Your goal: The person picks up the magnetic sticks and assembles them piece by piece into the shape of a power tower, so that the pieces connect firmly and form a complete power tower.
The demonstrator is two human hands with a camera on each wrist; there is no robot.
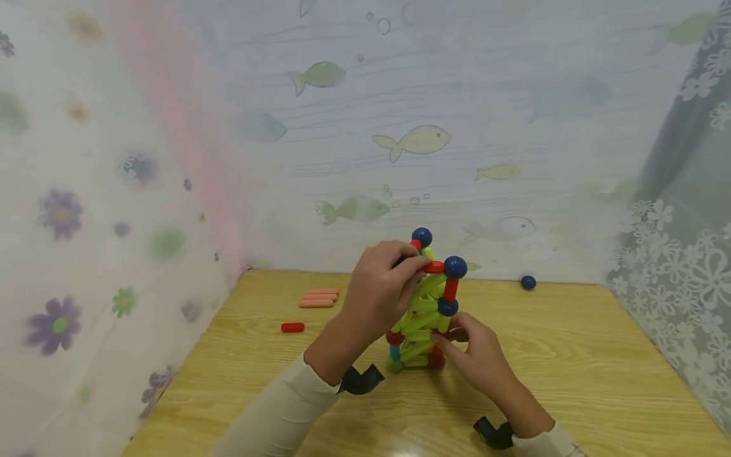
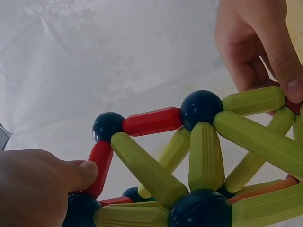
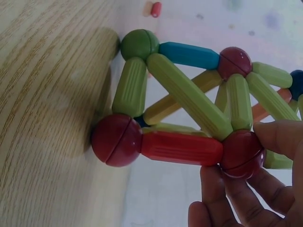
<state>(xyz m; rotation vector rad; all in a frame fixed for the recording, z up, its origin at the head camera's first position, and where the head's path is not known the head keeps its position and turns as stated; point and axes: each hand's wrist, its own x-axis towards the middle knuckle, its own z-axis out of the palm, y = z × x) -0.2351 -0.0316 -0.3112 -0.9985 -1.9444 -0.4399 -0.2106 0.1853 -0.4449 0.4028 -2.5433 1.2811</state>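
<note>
A tall tower of magnetic rods and balls (image 1: 421,306) stands upright on the wooden table, mostly yellow-green rods with red and blue ones. At its top, my left hand (image 1: 377,289) pinches a short red rod (image 2: 100,168) between thumb and finger; a dark blue ball sits at each end of that rod. Lower down on the right side, my right hand (image 1: 480,355) holds a red ball (image 3: 243,153) with its thumb and fingers. A red rod (image 3: 182,148) joins that ball to another red ball (image 3: 117,140) at the base. My left hand hides part of the tower in the head view.
Three salmon-coloured rods (image 1: 316,303) lie side by side on the table (image 1: 571,355), left of the tower. In front of them is a loose red rod (image 1: 292,327). A dark blue ball (image 1: 528,282) rests near the back edge, by a fish-print cloth (image 1: 342,139).
</note>
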